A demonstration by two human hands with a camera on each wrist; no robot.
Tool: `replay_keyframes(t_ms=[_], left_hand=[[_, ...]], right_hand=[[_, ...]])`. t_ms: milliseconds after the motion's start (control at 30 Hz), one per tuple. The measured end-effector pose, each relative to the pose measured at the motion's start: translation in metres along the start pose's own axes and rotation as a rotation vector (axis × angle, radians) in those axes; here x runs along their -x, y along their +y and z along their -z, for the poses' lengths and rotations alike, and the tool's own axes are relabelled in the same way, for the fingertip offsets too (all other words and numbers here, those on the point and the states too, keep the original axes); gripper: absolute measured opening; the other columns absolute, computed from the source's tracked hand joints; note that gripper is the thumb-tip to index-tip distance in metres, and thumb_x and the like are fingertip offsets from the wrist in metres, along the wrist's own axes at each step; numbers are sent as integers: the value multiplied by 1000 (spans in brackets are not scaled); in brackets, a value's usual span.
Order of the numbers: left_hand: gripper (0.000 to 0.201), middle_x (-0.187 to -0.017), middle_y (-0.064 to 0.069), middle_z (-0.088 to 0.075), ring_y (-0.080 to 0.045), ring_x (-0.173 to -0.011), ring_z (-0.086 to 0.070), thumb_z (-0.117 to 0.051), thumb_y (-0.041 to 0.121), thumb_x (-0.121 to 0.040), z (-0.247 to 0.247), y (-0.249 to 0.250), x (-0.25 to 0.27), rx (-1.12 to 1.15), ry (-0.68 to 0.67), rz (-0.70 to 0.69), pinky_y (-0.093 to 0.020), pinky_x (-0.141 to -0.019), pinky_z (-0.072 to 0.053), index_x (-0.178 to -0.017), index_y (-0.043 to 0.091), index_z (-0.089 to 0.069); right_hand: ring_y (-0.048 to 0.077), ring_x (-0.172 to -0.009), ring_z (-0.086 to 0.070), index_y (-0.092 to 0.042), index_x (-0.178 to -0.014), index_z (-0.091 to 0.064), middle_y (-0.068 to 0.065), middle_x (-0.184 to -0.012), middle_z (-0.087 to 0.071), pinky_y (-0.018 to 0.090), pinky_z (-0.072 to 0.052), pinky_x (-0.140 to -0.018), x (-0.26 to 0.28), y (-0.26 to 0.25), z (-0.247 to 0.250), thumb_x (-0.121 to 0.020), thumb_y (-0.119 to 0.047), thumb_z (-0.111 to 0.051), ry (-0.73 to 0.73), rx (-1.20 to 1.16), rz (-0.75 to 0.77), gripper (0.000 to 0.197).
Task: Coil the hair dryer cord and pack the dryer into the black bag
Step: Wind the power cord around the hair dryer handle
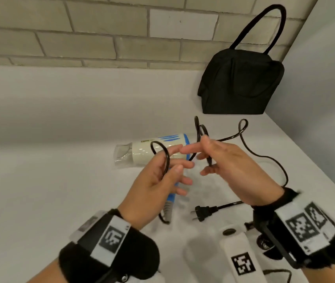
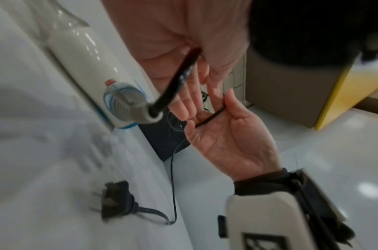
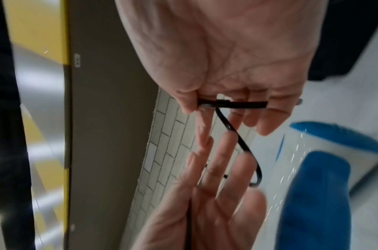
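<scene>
The white and blue hair dryer (image 1: 140, 153) lies on its side on the white table (image 1: 60, 129), nozzle to the left. Its black cord (image 1: 264, 158) runs in loose loops to the plug (image 1: 202, 213), which lies flat near the front. My left hand (image 1: 180, 166) hovers over the dryer's handle with fingers straight; a cord loop crosses its palm under the thumb. My right hand (image 1: 206, 149) pinches the cord (image 3: 237, 104) between thumb and forefinger, close to the left fingertips. The black bag (image 1: 242, 82) stands upright at the back right, well beyond both hands.
A pale brick wall (image 1: 80, 37) closes off the back of the table. The table's right edge (image 1: 315, 160) runs diagonally just past the bag and the cord. A white strap with a printed marker (image 1: 242, 260) lies at the front.
</scene>
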State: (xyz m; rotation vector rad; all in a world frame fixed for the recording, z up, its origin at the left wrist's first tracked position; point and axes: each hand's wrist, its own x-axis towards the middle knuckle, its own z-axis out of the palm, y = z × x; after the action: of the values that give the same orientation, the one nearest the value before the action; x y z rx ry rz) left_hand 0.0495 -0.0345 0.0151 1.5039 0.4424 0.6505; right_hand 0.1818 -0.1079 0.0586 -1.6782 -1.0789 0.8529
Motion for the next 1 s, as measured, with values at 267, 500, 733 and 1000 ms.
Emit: replay_keyframes(t_ms=[267,500,733,1000], left_hand=[[41,-78,14,-68,-7,-58,-62,-38,10,-90,21,-8,-2,113,272,-122,-20,-48,-53,-112,45,-40],[64,-93,28,-61,-3,-74,-65,-55,23,-73,19,-19,0,-73,171,-183,-14,-76,-53,-113,65,-29],[75,-93,28,-61,-5,-73,-64,-45,10,-75,25,-23,-1,-126,188,-189,-17,-76,-54,-113,73,-26],[78,-91,25,-61,-5,-69,-63,-45,10,-75,27,-24,-1,-154,187,-183,-16,-70,-54,-114,74,-23]], right_hand=[[28,-103,-53,-12,-120,-51,13,-115,-56,42,-40,-94,-27,66,109,-94,-33,-36,450,598,-143,37],[24,-126,-33,-34,-130,-40,3,-133,-34,38,-30,-107,-16,115,128,-70,-47,-69,-186,1066,-472,69],[6,-83,-57,-44,-70,-65,-7,-84,-61,19,-44,-78,13,126,123,-69,-46,-70,-300,653,-179,6],[4,-93,-51,-36,-97,-61,-19,-92,-57,24,-41,-84,13,117,116,-86,-44,-51,-499,1129,-2,17]])
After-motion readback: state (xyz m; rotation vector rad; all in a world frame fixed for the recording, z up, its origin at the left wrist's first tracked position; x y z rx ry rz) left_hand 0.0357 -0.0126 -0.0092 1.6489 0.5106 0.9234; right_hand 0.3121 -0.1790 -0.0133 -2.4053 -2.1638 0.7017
